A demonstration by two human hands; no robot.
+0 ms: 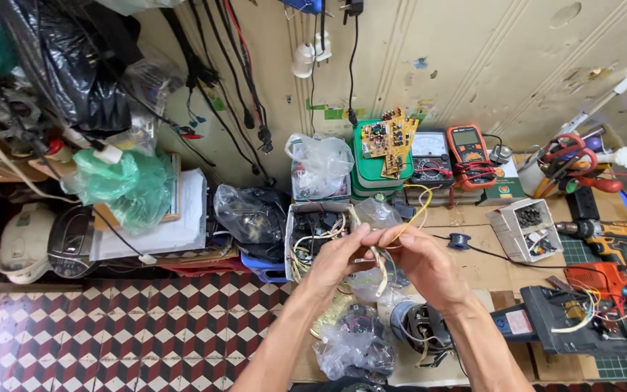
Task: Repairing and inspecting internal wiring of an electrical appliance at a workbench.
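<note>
Pinching from both sides, the left hand (339, 260) and the right hand (419, 258) are brought together above the middle of the cardboard-covered workbench (488, 272), fingertips nearly touching. A short bundle of thin cream and yellow insulated wires (379, 265) is held between them. Each hand is closed on the bundle: the left grips the near-left end, the right the upper right part.

The bundle's long axis is seen running roughly upright, tilted slightly, its lower end hanging free below the fingers. One yellow wire loop (419, 207) is seen arching up and away from the right hand toward the back of the bench. Neither hand is clearly nearer; the bundle lies directly between the two grips, with the right hand slightly above it.

Below the hands a small round motor with copper windings (419, 327) and a crumpled clear plastic bag (353, 345) are noted. Just behind the left hand stands an open white box of tangled wiring (313, 236). An orange multimeter (468, 149) rests well apart by the wall.
</note>
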